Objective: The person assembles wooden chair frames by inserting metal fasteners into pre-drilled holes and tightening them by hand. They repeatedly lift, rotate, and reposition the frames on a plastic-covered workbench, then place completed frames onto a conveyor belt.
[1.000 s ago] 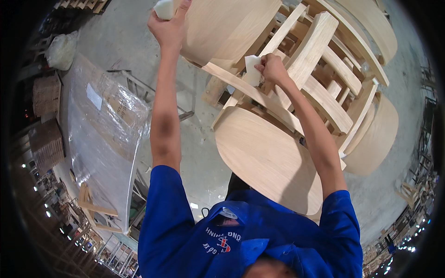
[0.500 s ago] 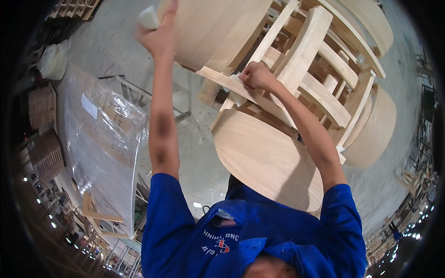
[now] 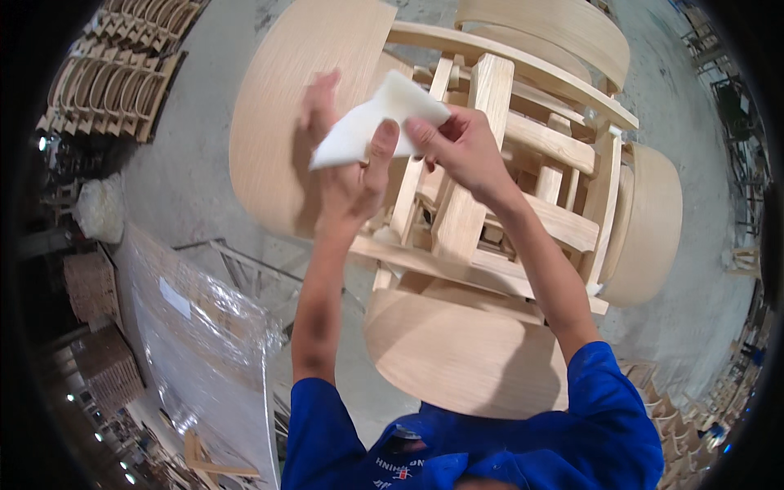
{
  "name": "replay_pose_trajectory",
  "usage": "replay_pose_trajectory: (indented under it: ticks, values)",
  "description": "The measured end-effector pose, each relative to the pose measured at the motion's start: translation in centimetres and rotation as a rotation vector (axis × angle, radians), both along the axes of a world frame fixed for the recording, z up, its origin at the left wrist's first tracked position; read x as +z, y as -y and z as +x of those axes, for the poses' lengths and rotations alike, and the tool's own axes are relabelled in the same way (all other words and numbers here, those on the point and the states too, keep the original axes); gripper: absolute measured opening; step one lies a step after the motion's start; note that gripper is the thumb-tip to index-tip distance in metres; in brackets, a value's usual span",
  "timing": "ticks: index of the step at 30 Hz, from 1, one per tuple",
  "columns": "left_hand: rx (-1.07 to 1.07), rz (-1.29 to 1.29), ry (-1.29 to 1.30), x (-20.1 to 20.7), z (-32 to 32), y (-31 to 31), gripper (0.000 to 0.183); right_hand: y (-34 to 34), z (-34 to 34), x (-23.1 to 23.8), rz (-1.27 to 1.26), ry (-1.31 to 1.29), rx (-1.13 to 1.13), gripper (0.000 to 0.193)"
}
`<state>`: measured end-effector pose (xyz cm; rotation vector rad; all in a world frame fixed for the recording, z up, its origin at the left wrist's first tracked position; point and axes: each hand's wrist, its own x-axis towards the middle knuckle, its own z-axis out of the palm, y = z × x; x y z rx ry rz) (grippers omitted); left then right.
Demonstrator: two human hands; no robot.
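A soft white sheet [image 3: 356,133], thin like foam padding, is stretched between my hands above the pale wooden furniture. My left hand [image 3: 349,189] has its thumb laid over the near edge, with blurred fingers spreading out behind it. My right hand [image 3: 469,155] pinches the other end between thumb and fingers. Underneath is a slatted wooden frame [image 3: 472,204] with several parts stacked in it. A large rounded wooden panel [image 3: 278,106] stands at the frame's left, and another rounded panel [image 3: 457,351] is on the near side, close to my body.
More curved panels [image 3: 653,220] border the frame on the right and far side. Plastic-wrapped flat goods [image 3: 204,351] stand at the left, near a metal stand [image 3: 253,273]. Racks of curved wooden parts [image 3: 106,90] are at the far left, on the grey concrete floor [image 3: 196,180].
My left hand has come right and nearer to meet my right hand. My right hand has lifted off the frame's near left corner. The white sheet is now spread between both hands.
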<state>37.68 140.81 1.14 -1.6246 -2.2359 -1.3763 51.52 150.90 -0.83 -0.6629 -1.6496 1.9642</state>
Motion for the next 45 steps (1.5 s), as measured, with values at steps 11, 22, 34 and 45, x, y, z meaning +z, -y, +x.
replay_pose_trajectory:
  ticks: [11, 22, 34, 45]
  values:
    - [0.721, -0.599, -0.33, 4.3, -10.5, -8.8, 0.075, -16.2, -10.4, -16.2, -0.646, 0.358, -0.894, 0.021]
    - [0.703, -0.501, -0.151, 5.7, -10.3, -8.2, 0.068, -16.2, -11.0, -16.0, -0.666, 0.201, -1.092, 0.016]
    - [0.728, -0.434, -0.195, 5.7, -10.8, -7.6, 0.065, -19.6, -13.7, -16.9, -0.556, 0.48, -1.23, 0.015]
    - [0.548, -0.088, -0.69, 2.3, -8.1, -6.2, 0.057, 4.2, 8.0, -8.8, 0.753, 0.388, 0.171, 0.026]
